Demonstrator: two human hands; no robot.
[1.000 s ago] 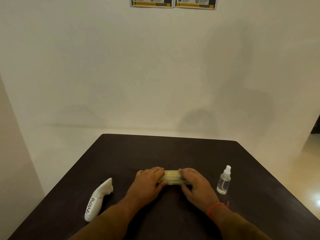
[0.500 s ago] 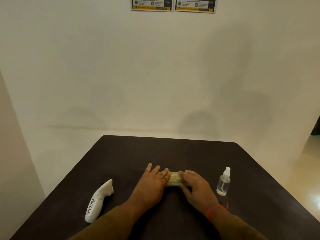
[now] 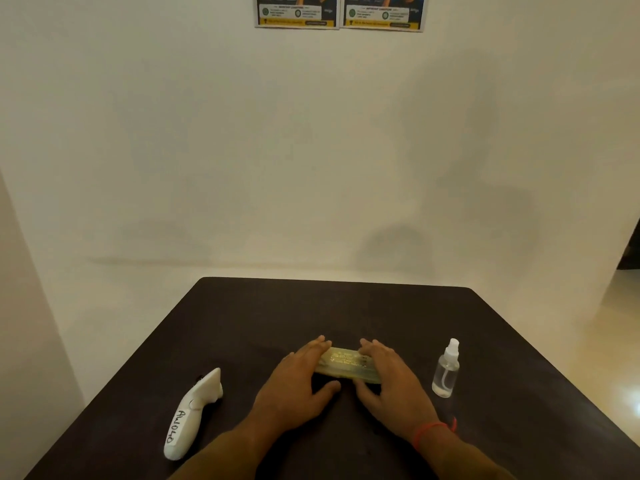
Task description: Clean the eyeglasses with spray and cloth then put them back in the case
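- Left hand (image 3: 300,382): laid over the left end of the flat, translucent yellow-green eyeglass case (image 3: 346,364), fingers across the top, thumb curled under the near edge. A clasp on the case, not a lift; the case sits on the dark brown counter (image 3: 346,306).
- Right hand (image 3: 388,379): same hold on the right end, fingers over the top, thumb at the near edge.
- Case appears closed; eyeglasses and cloth are not seen, presumably inside.
- Risk: if the lid is pried from one end only, the case could be twisted or skid forward on the smooth counter.
- Risk: if the lid snaps open suddenly, the contents could be thrown out and the lenses scratched.
- Clear plastic spray bottle with white nozzle (image 3: 446,370) stands upright just right of the right hand; likely to be knocked over by an outward sweep of that hand.
- White handheld controller with handwritten label (image 3: 188,415) lies well left, clear of the work.
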